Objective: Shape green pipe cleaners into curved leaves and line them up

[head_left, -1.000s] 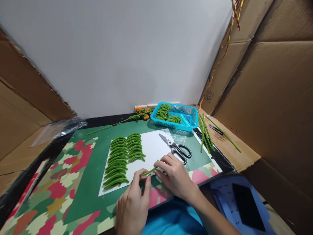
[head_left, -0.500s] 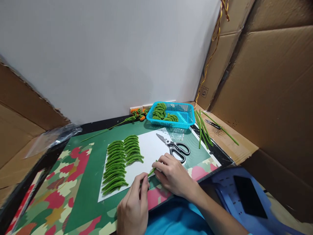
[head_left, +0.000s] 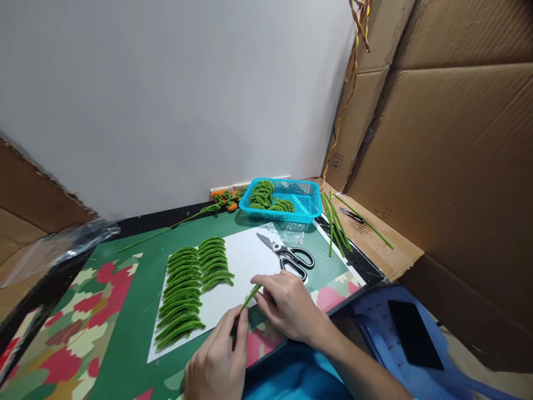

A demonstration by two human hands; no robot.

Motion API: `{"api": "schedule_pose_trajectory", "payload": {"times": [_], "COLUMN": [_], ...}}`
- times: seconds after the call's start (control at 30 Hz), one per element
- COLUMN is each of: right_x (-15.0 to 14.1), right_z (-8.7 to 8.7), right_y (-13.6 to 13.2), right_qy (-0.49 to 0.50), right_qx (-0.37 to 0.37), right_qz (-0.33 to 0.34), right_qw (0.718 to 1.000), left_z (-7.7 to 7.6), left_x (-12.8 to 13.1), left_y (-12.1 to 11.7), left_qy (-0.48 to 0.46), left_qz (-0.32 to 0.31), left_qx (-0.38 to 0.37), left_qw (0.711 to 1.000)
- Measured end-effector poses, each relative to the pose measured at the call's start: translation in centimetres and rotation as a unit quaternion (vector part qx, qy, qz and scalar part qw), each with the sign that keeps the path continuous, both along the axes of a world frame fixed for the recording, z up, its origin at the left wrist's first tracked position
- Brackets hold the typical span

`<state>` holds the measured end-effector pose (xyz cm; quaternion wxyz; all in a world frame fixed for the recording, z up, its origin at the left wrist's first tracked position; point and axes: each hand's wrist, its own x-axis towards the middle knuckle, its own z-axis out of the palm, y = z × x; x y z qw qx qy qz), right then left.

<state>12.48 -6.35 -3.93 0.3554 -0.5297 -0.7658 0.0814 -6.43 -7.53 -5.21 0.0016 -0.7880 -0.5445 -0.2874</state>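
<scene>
Above the near edge of the bench (head_left: 166,215), I have both hands on one short green strip (head_left: 251,296): the left hand (head_left: 216,355) pinches its lower end between thumb and forefinger, and the right hand (head_left: 291,303) closes on the upper end, the exact contact tucked behind its forefinger. Gripping both ends probably steadies so thin a piece. On the white sheet (head_left: 245,253) just beyond, bent green pieces (head_left: 180,300) lie in two columns, curve nested to curve, I suspect so that none tangle and each is easy to count. The scissors (head_left: 277,248) rest with blades on the sheet and handles on the green mat (head_left: 125,311), turned toward the right hand, likely for easy reach. Farther back, the blue basket (head_left: 300,216) corrals more bent pieces, and long green stems (head_left: 336,228) lie loose to its right.
</scene>
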Motion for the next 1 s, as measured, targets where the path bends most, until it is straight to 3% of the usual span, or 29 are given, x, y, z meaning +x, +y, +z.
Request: {"api": "schedule_pose_trajectory", "payload": {"times": [0.23,1.0], "right_x": [-0.06,-0.09], "right_z": [0.17,0.04], "right_y": [-0.24,-0.2], "right_qy": [-0.032,-0.048], "right_qx": [-0.048,-0.054], "right_qz": [-0.008,-0.007], "right_qw": [0.998,0.997], "left_z": [0.06,-0.07], "left_x": [-0.03,-0.1], "left_y": [-0.3,-0.22], "left_qy": [-0.009,-0.002], "left_qz": [-0.01,0.0], "left_qx": [-0.003,-0.025], "left_qw": [1.0,1.0]}}
